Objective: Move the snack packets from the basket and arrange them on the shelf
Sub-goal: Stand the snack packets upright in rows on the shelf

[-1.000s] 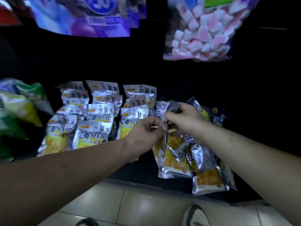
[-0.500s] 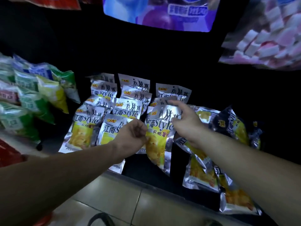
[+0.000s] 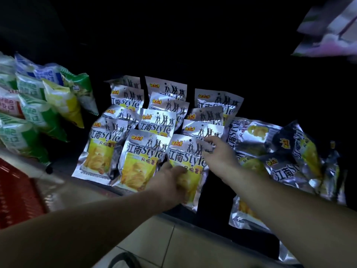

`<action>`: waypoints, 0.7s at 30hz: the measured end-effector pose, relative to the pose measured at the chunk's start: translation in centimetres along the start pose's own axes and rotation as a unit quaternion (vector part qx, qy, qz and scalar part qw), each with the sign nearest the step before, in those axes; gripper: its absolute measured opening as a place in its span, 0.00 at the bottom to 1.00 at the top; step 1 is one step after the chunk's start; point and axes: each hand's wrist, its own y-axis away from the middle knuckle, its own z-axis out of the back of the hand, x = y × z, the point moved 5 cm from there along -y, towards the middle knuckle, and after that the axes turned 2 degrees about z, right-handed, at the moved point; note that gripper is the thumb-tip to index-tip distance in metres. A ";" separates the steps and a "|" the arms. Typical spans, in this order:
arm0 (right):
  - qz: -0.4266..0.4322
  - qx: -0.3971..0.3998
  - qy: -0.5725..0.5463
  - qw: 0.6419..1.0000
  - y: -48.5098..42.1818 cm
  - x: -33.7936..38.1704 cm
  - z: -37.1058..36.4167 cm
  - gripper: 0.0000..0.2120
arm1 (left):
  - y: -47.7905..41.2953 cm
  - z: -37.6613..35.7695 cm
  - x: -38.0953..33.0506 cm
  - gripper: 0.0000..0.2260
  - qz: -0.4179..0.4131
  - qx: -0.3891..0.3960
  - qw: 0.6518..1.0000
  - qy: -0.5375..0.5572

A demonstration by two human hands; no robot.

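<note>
Set down on the dark shelf [image 3: 213, 205], the snack packet [image 3: 185, 157] stays gripped by left hand [image 3: 170, 181] and right hand [image 3: 220, 157] fingers [image 3: 210, 141].

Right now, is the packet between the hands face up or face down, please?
Face up: the packet shows its printed front; the left hand holds its lower part, the right hand pinches its top corner.

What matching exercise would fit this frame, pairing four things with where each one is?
Things:
1. red basket
2. green packets
3. front silver packet
4. pink-and-white bag

Places:
a. top right corner
b. held by the left hand and right hand
c. bottom left corner
d. left edge, above the basket

Pairs: 1-c, 2-d, 3-b, 4-a
</note>
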 end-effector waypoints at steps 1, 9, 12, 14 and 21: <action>0.013 -0.004 0.028 1.000 -0.2 -0.4 0.1 0.19 | -0.1 -1.0 0.0 0.29 -0.005 0.014 1.000 -0.012; 0.051 0.000 0.109 0.993 -1.6 -1.5 0.8 0.18 | -1.3 -1.6 0.4 0.31 -0.063 -0.067 0.988 -0.123; 0.057 -0.013 0.084 0.995 -1.8 -1.4 0.7 0.15 | -1.7 -1.7 0.5 0.32 -0.063 -0.068 0.986 -0.139; 0.038 -0.027 0.061 0.997 -1.9 -1.5 0.7 0.14 | -1.9 -1.9 0.6 0.32 -0.064 -0.072 0.984 -0.148; -0.012 -0.020 -0.025 0.999 -2.0 -2.2 1.1 0.15 | -1.0 -2.4 0.5 0.33 -0.096 -0.106 0.974 -0.173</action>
